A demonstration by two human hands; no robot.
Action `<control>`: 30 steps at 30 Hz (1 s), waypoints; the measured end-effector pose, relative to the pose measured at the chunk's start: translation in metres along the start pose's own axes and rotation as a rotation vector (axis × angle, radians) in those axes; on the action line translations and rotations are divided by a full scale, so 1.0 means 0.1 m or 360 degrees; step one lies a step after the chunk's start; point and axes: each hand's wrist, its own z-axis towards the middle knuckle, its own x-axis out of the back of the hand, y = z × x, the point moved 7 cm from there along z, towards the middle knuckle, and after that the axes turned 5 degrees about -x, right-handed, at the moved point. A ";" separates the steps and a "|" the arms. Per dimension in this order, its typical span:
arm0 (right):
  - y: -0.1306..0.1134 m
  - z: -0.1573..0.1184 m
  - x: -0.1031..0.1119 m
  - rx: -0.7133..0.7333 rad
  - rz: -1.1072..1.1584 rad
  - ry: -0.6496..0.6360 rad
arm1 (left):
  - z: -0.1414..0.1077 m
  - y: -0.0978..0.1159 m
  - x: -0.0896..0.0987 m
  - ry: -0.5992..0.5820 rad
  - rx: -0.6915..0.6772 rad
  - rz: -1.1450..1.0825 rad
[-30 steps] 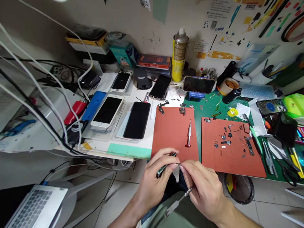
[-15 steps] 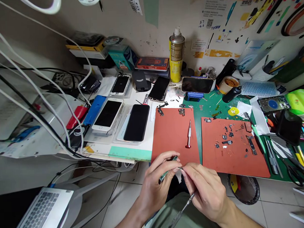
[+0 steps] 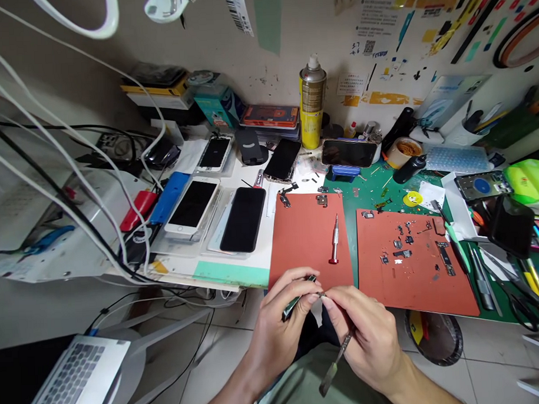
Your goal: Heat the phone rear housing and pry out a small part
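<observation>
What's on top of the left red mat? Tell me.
The left red mat holds a screwdriver and, along its far edge, small metal parts. Its near edge is hidden by the left hand and right hand, so anything there cannot be seen.

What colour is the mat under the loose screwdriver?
The work mat is brick red-orange; the head view shows it best.

A phone repair workshop, with smartphones (image 3: 243,219), a precision screwdriver (image 3: 335,241) and red mats (image 3: 301,236).
</observation>
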 end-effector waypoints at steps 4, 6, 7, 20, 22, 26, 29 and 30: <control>0.02 -0.01 -0.02 -0.0037 0.0013 -0.0027 | -0.01 0.00 0.01 -0.0006 0.0039 -0.0010; 0.03 -0.01 -0.02 -0.0043 -0.0006 -0.0030 | -0.01 -0.01 0.02 -0.0012 0.0088 -0.0028; 0.03 -0.01 -0.01 -0.0035 -0.0029 -0.0027 | 0.00 -0.03 0.02 -0.0002 0.0141 -0.0047; 0.03 -0.06 0.16 0.0462 -0.0607 0.0129 | 0.53 -0.81 0.06 0.0159 0.0484 0.0539; 0.02 -0.06 0.18 0.0470 -0.0609 0.0148 | 0.56 -0.79 0.01 0.0046 0.0364 0.0697; 0.02 -0.05 0.18 0.0476 -0.0585 0.0154 | 0.54 -0.68 -0.02 0.0003 0.0229 0.0806; 0.02 -0.04 0.18 0.0454 -0.0562 0.0147 | 0.46 -0.46 0.01 0.0068 0.0118 0.0667; 0.02 -0.04 0.18 0.0448 -0.0556 0.0149 | 0.42 -0.39 0.00 0.0055 0.0125 0.0512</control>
